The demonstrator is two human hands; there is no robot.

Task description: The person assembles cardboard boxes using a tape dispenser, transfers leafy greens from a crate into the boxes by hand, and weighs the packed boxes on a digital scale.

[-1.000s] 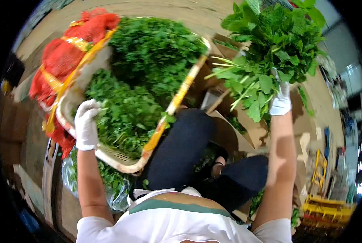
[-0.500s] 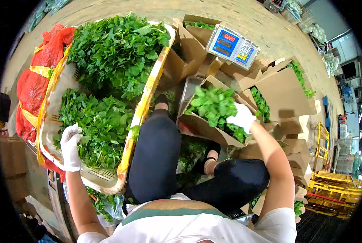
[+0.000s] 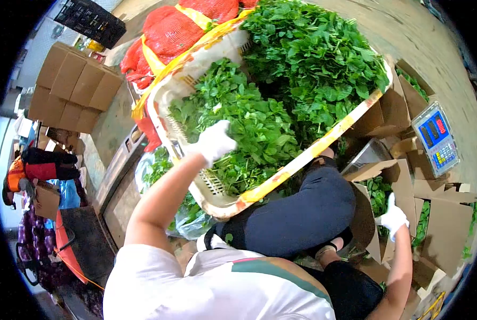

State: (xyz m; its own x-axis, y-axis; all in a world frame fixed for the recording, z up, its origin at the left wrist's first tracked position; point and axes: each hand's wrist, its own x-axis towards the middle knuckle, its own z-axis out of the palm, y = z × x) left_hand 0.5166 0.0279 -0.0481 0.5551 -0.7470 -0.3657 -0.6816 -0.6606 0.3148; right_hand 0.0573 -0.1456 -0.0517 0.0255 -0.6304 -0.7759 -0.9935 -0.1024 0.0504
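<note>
My left hand (image 3: 215,143), in a white glove, is over the near-left part of the leafy greens (image 3: 249,128), which look like mint. Its thumb and fingers are a little apart, with nothing visible between them. These greens lie in a large white plastic basket (image 3: 217,205). My right hand (image 3: 394,217), also gloved, rests at the near edge of a cardboard box (image 3: 362,213). Its thumb points up and its fingers reach over the greens (image 3: 378,194) inside. The fingertips are partly lost against the leaves and cardboard.
A digital scale display (image 3: 436,140) stands beyond the box. More open cartons (image 3: 446,229) with greens crowd the right. Red mesh sacks (image 3: 169,34) lie behind the basket. Stacked cartons (image 3: 70,88) and a person in an orange vest (image 3: 17,173) are at the left.
My view has swung left. My right hand has let go of the bunch of greens, which is down in the box. My left hand has moved inward over the greens in the basket.
</note>
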